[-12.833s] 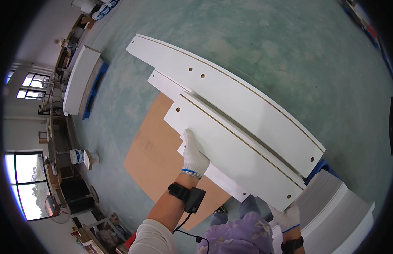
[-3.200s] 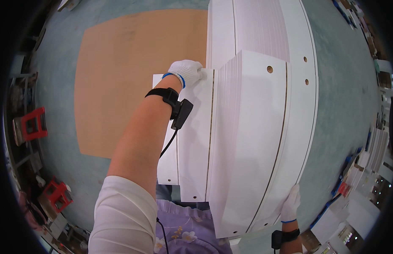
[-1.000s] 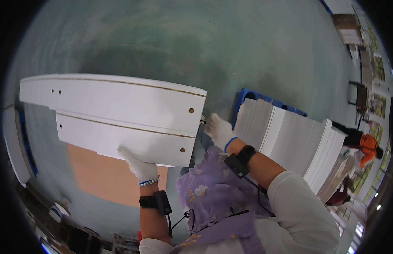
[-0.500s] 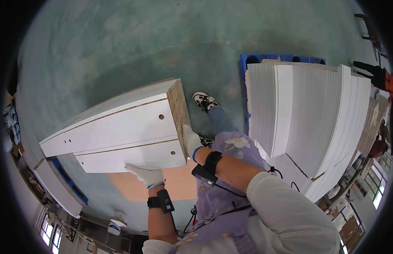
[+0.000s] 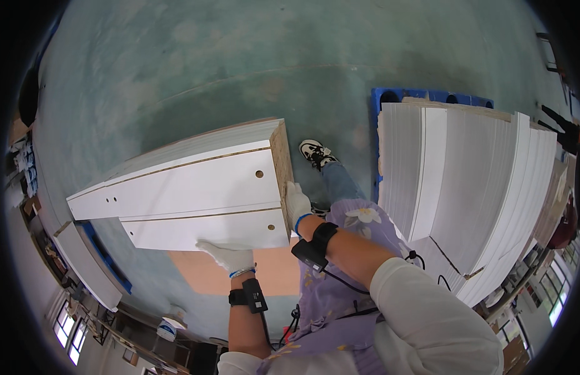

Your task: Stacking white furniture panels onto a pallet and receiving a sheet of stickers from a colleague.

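Note:
A stack of white particleboard panels stretches leftward in front of me, its raw brown edges showing at the right end. The nearest panel has a round hole near its right end and lies along my side of the stack. Against that panel's near edge rests my left hand, in a white glove, fingers stretched out along it. My right hand, also gloved, lies flat against the stack's right end, fingers extended; part of it is hidden by my wrist and the boards.
To the right, a blue pallet carries many upright white panels. An orange-brown sheet lies beneath the near side of the stack. Another white board sits on a blue pallet at left. My shoe is beside the stack's end.
The whole view has shifted slightly, so the stack and pallet appear farther right. Both hands stay at the same places against the panels, and the near panel looks slightly turned.

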Available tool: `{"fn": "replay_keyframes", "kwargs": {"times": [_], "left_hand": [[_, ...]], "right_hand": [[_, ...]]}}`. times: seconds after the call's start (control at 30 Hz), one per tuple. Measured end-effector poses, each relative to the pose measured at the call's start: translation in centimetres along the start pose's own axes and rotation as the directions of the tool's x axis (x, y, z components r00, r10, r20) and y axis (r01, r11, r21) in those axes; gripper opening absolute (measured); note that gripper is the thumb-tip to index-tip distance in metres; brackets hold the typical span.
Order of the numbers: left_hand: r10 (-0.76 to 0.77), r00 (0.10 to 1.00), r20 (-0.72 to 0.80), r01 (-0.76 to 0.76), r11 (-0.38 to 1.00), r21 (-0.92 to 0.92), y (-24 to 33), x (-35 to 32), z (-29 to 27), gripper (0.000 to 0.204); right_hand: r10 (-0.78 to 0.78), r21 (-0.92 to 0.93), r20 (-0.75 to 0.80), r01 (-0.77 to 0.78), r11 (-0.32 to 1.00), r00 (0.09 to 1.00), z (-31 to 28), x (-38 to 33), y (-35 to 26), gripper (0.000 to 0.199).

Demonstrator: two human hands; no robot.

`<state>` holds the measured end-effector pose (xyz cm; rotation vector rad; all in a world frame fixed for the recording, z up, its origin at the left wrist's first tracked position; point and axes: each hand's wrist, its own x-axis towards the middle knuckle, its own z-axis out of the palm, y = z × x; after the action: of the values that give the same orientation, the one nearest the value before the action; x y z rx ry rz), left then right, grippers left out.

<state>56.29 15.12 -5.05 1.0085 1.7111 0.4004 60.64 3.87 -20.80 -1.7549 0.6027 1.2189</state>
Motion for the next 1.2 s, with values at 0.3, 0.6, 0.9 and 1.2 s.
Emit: {"fn": "replay_keyframes", "kwargs": {"times": [0.3, 0.6, 0.9, 1.2], "left_hand": [[-0.071, 0.99, 0.12, 0.098, 0.968, -0.231, -0.8, 2.0, -1.2, 0.075], [-0.063, 0.984, 0.168, 0.131, 0.891, -0.434, -3.8, 3.8, -1.9, 0.084], [-0.241, 0.958, 0.153, 0.284, 0.75, -0.597, -1.6, 4.1, -3.4, 0.066], [-0.282, 0.939, 0.197, 0.333, 0.599, -0.728, -4.9, 5.6, -3.5, 0.067]], "right_hand": [[-0.434, -0.619, 0.14, 0.421, 0.663, 0.89, -0.3, 1.2, 1.3, 0.035], [-0.355, -0.446, 0.007, 0.32, 0.836, 0.935, -11.6, 9.3, -3.5, 0.033], [-0.135, -0.722, 0.533, 0.532, 0.442, 0.835, -4.6, -3.2, -30.2, 0.053], [-0.011, -0.574, 0.802, 0.777, 0.259, 0.597, 1.4, -5.0, -31.7, 0.06]]}}
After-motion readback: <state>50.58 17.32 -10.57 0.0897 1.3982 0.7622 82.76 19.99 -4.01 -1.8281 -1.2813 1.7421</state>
